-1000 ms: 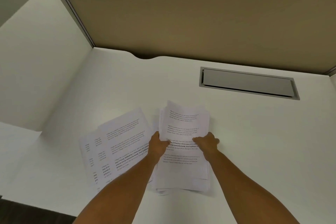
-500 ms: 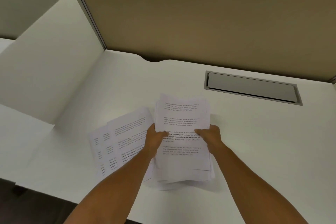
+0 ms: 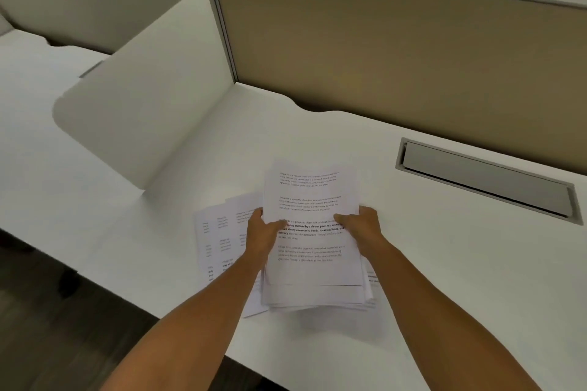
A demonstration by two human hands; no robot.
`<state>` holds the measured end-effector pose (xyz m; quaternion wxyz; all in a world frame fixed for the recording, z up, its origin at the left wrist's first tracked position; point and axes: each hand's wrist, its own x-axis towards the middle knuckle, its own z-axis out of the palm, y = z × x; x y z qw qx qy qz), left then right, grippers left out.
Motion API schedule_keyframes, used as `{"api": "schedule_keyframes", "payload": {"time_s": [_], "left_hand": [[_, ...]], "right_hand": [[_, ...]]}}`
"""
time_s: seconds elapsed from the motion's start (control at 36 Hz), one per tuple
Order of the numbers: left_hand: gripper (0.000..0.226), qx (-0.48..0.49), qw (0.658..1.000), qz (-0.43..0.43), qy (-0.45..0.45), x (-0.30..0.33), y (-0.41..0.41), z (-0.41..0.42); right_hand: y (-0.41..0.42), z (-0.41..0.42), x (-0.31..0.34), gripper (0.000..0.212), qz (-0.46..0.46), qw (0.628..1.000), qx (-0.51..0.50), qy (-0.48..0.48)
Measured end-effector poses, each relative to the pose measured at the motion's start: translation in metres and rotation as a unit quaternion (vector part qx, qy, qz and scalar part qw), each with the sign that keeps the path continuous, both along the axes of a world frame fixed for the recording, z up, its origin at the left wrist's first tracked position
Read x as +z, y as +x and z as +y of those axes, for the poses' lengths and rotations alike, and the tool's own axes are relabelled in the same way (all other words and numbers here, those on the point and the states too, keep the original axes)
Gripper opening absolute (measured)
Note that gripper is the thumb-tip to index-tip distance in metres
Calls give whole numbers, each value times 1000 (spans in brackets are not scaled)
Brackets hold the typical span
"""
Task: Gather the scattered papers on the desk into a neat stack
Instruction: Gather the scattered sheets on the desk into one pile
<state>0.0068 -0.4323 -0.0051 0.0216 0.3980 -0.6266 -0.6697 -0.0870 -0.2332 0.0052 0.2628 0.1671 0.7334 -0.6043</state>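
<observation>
A stack of printed white papers (image 3: pixel 311 197) is held over the white desk (image 3: pixel 444 263), its far end raised toward me. My left hand (image 3: pixel 262 230) grips the stack's left edge, thumb on top. My right hand (image 3: pixel 362 224) grips the right edge the same way. The sheets are roughly aligned, with lower edges fanned unevenly at the near end. Several loose papers (image 3: pixel 219 238) lie flat on the desk to the left, partly under my left forearm and under the held stack.
A grey recessed cable tray lid (image 3: pixel 486 182) sits in the desk at the right. A tan partition (image 3: pixel 381 51) closes the back and a white side divider (image 3: pixel 143 98) stands on the left. The desk's near edge runs below my forearms.
Both hands have lifted the stack off the desk and tilted its far end up. The camera view has shifted up and left, showing more of the partition.
</observation>
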Motion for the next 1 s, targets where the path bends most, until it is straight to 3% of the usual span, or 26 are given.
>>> {"api": "schedule_keyframes", "payload": {"time_s": [0.14, 0.42, 0.53, 0.78, 0.86, 0.92, 1.0], "left_hand": [[50, 21, 1000, 4, -4, -3, 13, -17], [51, 49, 997, -42, -40, -20, 38, -37], [51, 57, 996, -62, -42, -28, 42, -39], [43, 17, 987, -114, -116, -43, 47, -45], [43, -13, 969, -170, -178, -47, 46, -46], [51, -40, 933, -253, -253, -46, 46, -48], [57, -43, 917, -304, -254, -48, 47, -51]], "right_hand": [[3, -23, 0, 24, 6, 999, 35, 15], [19, -63, -19, 33, -9, 994, 88, 60], [26, -73, -28, 24, -2, 990, 118, 73], [33, -94, -49, 25, 27, 978, 156, 139], [32, -101, -53, 30, 40, 960, 175, 215], [30, -105, -54, 33, 45, 946, 190, 257], [29, -110, -54, 37, 43, 939, 204, 273]]}}
